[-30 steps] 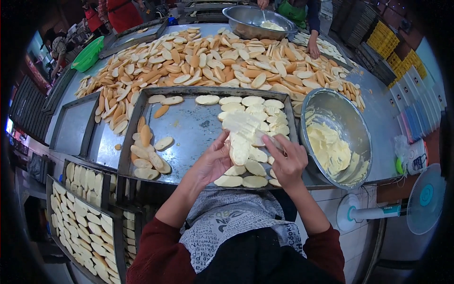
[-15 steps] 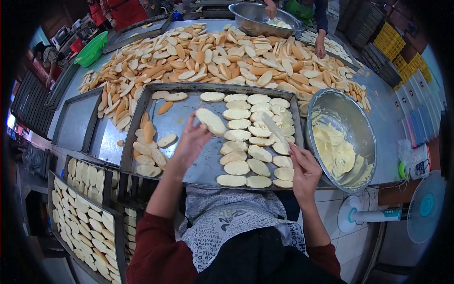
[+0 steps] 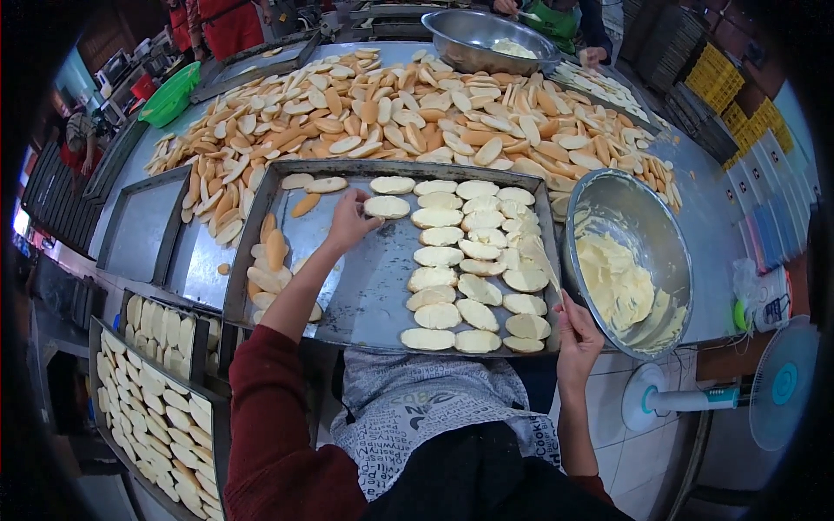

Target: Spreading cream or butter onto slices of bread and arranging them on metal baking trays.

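My left hand [image 3: 351,222] is closed, its fingers on the left end of an oval bread slice [image 3: 387,207], cream-coated on top. This slice lies flat on the metal baking tray [image 3: 365,286], beneath the top slice of the nearest row. In my right hand [image 3: 577,332], at the tray's right edge, is a pale flat spatula [image 3: 547,257]. Its blade slants up over a heap of cream [image 3: 523,240] on the right-hand slices. Several rows of coated slices [image 3: 437,236] fill the tray's right half. Uncoated pieces [image 3: 276,250] lie at its left side, partly behind my forearm.
A steel bowl of cream [image 3: 618,276] stands against the tray's right side. Beyond the tray spreads a large pile of bread halves [image 3: 391,113]. Filled trays [image 3: 156,417] are stacked at lower left. A fan [image 3: 695,398] stands at right. Co-workers [image 3: 228,26] stand across the table.
My left hand has lowered the bread slice onto the tray, up and left of where it was held. My right hand has moved right and slightly down with the spatula.
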{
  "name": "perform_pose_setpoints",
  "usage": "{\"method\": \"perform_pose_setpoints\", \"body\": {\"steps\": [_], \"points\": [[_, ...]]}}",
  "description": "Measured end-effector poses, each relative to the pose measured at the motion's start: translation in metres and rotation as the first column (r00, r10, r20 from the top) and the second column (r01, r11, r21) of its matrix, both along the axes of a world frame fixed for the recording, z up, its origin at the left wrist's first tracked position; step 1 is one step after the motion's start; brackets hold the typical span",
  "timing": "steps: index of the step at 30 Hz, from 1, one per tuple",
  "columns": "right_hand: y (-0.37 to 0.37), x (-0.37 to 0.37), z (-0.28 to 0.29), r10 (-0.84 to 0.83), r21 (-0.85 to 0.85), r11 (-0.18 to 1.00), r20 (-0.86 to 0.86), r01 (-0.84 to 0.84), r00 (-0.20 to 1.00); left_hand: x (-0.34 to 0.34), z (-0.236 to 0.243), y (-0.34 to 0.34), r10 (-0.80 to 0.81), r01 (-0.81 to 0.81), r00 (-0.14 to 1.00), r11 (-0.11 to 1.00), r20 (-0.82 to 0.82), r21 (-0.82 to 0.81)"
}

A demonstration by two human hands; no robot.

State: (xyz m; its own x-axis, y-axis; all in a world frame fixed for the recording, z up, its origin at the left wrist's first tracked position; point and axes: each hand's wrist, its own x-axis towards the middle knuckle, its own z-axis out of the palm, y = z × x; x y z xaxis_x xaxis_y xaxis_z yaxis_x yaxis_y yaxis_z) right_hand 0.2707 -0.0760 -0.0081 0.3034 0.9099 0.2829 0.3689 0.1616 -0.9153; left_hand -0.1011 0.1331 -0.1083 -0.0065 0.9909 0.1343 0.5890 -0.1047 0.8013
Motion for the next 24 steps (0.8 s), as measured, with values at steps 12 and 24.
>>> {"method": "perform_pose_setpoints", "body": {"steps": [12,24], "points": [[0.002,-0.001,-0.015,0.018,-0.040,0.999,-0.027,-0.019,0.999,0.015,0.002,0.011,0.194,-0.148,0.961,0.962,-0.195,0.230],[0.005,-0.001,-0.012,0.026,-0.130,0.990,-0.141,-0.044,0.990,-0.138,0.054,-0.011,0.320,-0.525,0.526,0.851,-0.788,-0.004]]}}
